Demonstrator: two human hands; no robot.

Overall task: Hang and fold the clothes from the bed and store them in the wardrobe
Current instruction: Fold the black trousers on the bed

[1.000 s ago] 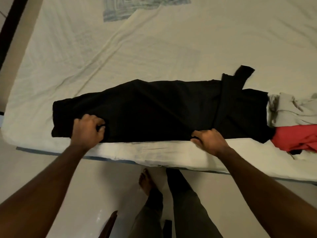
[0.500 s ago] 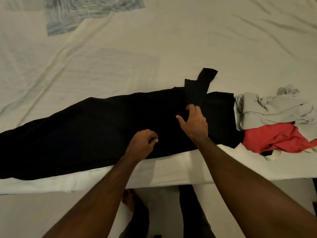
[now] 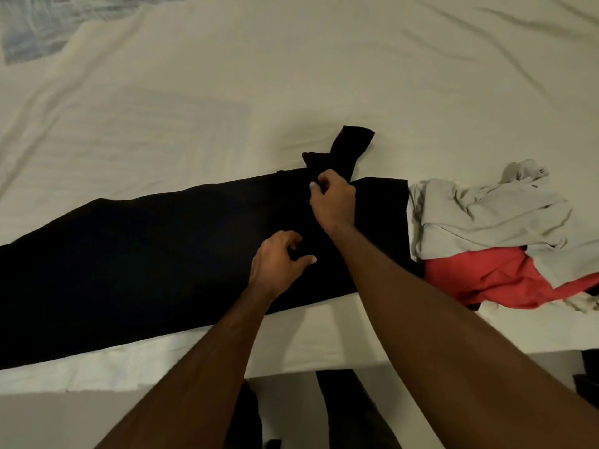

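A long black garment (image 3: 146, 260) lies folded lengthwise along the near edge of the bed (image 3: 291, 76), running from the left border to the right of centre. A black sleeve (image 3: 348, 147) sticks out from its far edge. My right hand (image 3: 334, 200) pinches the garment at the base of that sleeve. My left hand (image 3: 280, 264) rests on the black cloth nearer to me, fingers curled and thumb apart, with no clear hold on the fabric.
A crumpled grey garment (image 3: 486, 215) lies over a red one (image 3: 486, 280) just right of the black garment. A blue-grey patterned cloth (image 3: 35, 30) sits at the far left corner. My legs (image 3: 350, 413) stand on the floor below the bed edge.
Both hands left the garment's near edge and moved right and away from me; the right hand reached the sleeve base and closed on it. The view shifted right.
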